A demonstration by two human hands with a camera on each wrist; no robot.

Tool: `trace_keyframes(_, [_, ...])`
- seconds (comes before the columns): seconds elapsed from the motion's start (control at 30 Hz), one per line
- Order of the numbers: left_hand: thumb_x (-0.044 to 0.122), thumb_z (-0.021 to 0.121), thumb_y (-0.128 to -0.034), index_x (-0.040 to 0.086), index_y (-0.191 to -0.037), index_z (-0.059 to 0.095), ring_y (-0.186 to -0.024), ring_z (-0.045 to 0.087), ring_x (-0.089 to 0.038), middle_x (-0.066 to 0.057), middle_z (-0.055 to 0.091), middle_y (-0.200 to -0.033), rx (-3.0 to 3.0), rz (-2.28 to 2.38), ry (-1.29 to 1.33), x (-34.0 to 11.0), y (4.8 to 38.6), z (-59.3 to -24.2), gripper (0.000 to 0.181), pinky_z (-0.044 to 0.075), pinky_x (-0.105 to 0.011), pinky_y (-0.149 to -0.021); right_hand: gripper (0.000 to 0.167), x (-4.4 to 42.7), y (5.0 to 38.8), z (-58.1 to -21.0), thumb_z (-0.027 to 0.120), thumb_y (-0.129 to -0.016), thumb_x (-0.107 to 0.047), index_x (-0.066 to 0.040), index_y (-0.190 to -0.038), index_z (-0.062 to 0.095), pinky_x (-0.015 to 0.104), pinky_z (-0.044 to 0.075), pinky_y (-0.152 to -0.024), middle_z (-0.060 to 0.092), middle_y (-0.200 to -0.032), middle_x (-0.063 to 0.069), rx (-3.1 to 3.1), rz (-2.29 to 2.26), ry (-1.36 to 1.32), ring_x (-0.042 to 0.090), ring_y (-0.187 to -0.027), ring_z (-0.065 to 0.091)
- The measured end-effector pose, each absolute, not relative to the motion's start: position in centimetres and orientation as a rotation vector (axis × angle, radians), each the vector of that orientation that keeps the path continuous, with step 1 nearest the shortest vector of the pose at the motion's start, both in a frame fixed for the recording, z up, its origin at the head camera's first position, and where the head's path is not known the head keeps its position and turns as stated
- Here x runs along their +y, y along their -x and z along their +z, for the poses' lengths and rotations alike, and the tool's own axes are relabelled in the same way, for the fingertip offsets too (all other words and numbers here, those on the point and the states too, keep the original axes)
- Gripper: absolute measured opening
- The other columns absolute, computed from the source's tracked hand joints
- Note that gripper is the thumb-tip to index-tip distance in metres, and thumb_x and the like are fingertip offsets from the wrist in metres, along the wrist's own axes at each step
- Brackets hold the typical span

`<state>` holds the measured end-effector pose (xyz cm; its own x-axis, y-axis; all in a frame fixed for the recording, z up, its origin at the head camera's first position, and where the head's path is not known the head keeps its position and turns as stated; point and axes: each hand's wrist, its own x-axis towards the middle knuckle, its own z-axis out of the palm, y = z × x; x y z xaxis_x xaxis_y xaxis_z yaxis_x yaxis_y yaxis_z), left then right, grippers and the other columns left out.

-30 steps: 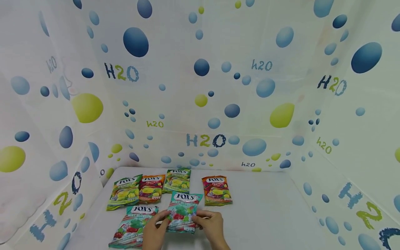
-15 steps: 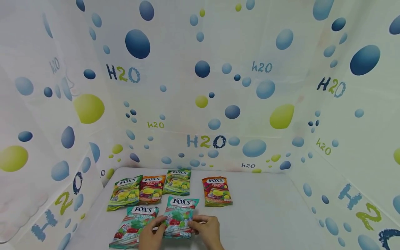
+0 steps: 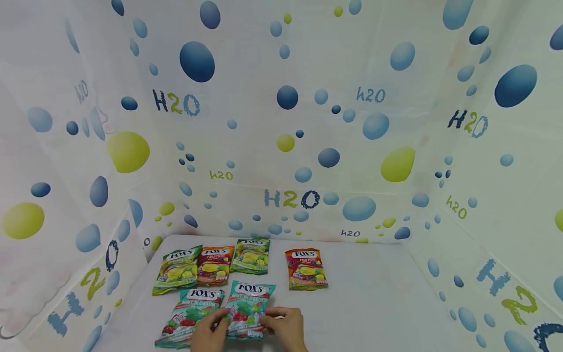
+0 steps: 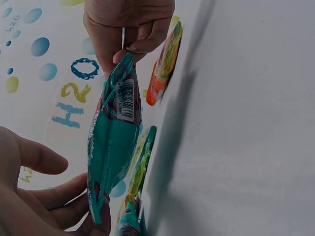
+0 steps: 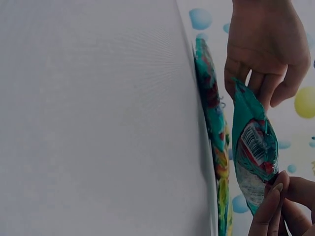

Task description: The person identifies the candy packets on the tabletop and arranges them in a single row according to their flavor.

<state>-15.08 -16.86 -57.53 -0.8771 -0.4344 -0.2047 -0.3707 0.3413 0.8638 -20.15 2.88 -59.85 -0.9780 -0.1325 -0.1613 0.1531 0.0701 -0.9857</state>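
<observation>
A teal FOX'S Mint Blossom candy bag (image 3: 246,308) is held up off the table between my two hands, its printed front tilted upward in the head view. My right hand (image 3: 285,326) pinches its right edge with thumb and fingers. At the opposite edge, the fingers of my left hand (image 3: 209,333) touch the bag, while the thumb (image 4: 47,158) stands apart from it in the left wrist view. The bag's back with a barcode (image 5: 254,143) shows in the right wrist view. A second teal Mint Blossom bag (image 3: 190,313) lies just left, partly covered by my left hand.
Behind lie a green FOX'S bag (image 3: 178,271), an orange-red Fruits bag (image 3: 214,266) and another green bag (image 3: 250,256). One more Fruits bag (image 3: 306,270) lies apart to the right. The white table (image 3: 369,293) meets a patterned curtain (image 3: 246,146) at back and sides.
Both hands have brought the held teal bag left and a little toward me, closer to the other teal bag. The lying bags keep their places.
</observation>
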Motion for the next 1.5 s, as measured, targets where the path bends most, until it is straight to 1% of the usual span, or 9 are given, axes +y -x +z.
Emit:
trace_keyframes(0.23, [0.009,0.064,-0.0946,0.0,-0.121,0.075,-0.103,0.064,-0.034,-0.017,0.071,-0.113,-2.523,-1.581,-0.789,-17.3,14.8,-58.2,0.03,0.053,-0.054,-0.09,0.018,2.2,19.9,-60.0,0.088,-0.08,-0.007,0.0,-0.095,0.082,0.029,0.062,-0.059,0.078,-0.086,0.009,2.125,-2.009,-0.019,0.016,-0.061,0.074])
trace_keyframes(0.47, [0.013,0.062,-0.0958,0.0,-0.12,0.075,-0.1,0.067,-0.035,-0.018,0.071,-0.112,-2.516,-1.553,-0.781,-17.5,14.2,-58.4,0.03,0.055,-0.053,-0.087,0.014,1.6,19.7,-60.3,0.09,-0.08,-0.008,-0.002,-0.091,0.083,0.028,0.062,-0.057,0.078,-0.083,0.008,2.2,-1.955,0.011,0.016,-0.061,0.074])
trace_keyframes(0.63, [0.014,0.063,-0.0947,0.0,-0.119,0.075,-0.094,0.067,-0.032,-0.015,0.072,-0.104,-2.535,-1.524,-0.804,-17.7,14.0,-58.4,0.031,0.055,-0.052,-0.083,0.015,1.5,19.7,-60.5,0.09,-0.08,-0.01,-0.003,-0.091,0.083,0.028,0.062,-0.057,0.078,-0.081,0.007,2.22,-1.921,0.04,0.016,-0.06,0.074])
trace_keyframes(0.83, [0.015,0.063,-0.0939,-0.001,-0.119,0.074,-0.084,0.061,-0.026,-0.01,0.069,-0.093,-2.594,-1.486,-0.823,-18.1,14.0,-58.7,0.032,0.052,-0.049,-0.076,0.014,1.3,19.6,-60.4,0.091,-0.079,-0.009,-0.003,-0.09,0.083,0.028,0.061,-0.056,0.078,-0.078,0.007,2.224,-1.892,0.042,0.015,-0.059,0.073])
trace_keyframes(1.0, [0.015,0.063,-0.0937,-0.002,-0.12,0.074,-0.082,0.061,-0.024,-0.009,0.069,-0.09,-2.627,-1.488,-0.82,-18.3,13.9,-58.7,0.033,0.052,-0.047,-0.075,0.013,1.1,19.6,-60.4,0.09,-0.079,-0.008,-0.003,-0.089,0.083,0.028,0.062,-0.056,0.077,-0.078,0.007,2.218,-1.882,0.029,0.014,-0.059,0.073])
trace_keyframes(1.13, [0.016,0.063,-0.0938,-0.003,-0.119,0.074,-0.082,0.063,-0.025,-0.01,0.07,-0.09,-2.642,-1.478,-0.783,-18.4,13.9,-58.9,0.033,0.053,-0.048,-0.074,0.013,1.1,19.6,-60.6,0.09,-0.079,-0.007,-0.002,-0.089,0.083,0.028,0.062,-0.056,0.077,-0.077,0.007,2.214,-1.887,0.019,0.014,-0.059,0.073])
trace_keyframes(1.33, [0.017,0.064,-0.092,-0.002,-0.118,0.075,-0.084,0.067,-0.027,-0.011,0.073,-0.094,-2.67,-1.449,-0.733,-18.5,14.0,-59.2,0.034,0.056,-0.052,-0.079,0.014,1.1,19.7,-60.8,0.09,-0.079,-0.007,-0.002,-0.089,0.082,0.028,0.062,-0.056,0.076,-0.075,0.007,2.197,-1.876,0.011,0.016,-0.059,0.073])
trace_keyframes(1.5, [0.019,0.064,-0.0905,-0.003,-0.117,0.075,-0.097,0.07,-0.038,-0.018,0.075,-0.103,-2.718,-1.38,-0.68,-18.5,14.0,-59.5,0.036,0.056,-0.057,-0.089,0.014,1.2,19.8,-61.2,0.089,-0.08,-0.007,-0.001,-0.091,0.082,0.028,0.061,-0.057,0.076,-0.076,0.007,2.178,-1.855,0.005,0.017,-0.062,0.074])
